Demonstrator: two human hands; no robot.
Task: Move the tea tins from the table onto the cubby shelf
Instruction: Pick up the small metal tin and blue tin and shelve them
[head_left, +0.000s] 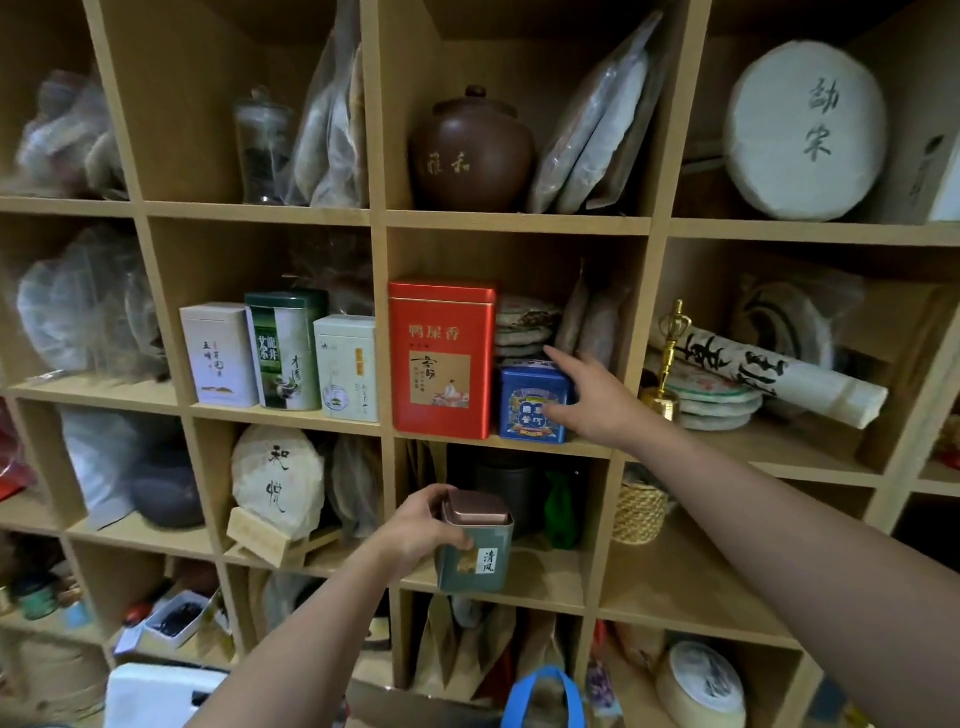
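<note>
Both forearms come in from the bottom of the frame. Left hand (415, 525), lower centre, is closed around a grey-green tin (475, 545) with a copper lid, fingers on its left side and thumb across the front; the tin is upright, in the air in front of the cubby shelf (519, 221), level with the row below the centre cubby.

Right hand (597, 402), centre-right, is spread open with fingers extended, palm side against the right face of a small blue tin (532, 408); index finger points up-left over its top. Touching, not gripping.

Blue tin sits at the front edge of the centre cubby, just beside a tall red tin (441, 358) on its left. Stacked round tea cakes (524, 325) sit behind and above the blue tin, and packets lean against the right wall. Open room in that cubby: only a gap to the right of the blue tin, where the hand is, plus headroom above the blue tin's stack.

Cubby to the left holds three tins in a row, touching or nearly so: white tin (218, 356), green tin (288, 351), pale tin (345, 369). They fill the front edge from near the left wall to the right wall.

Tin count: six in total, five shelved, one in hand.

Above the centre cubby: one brown clay jar (472, 150). Upper right: one large wrapped tea cake (805, 130).
</note>
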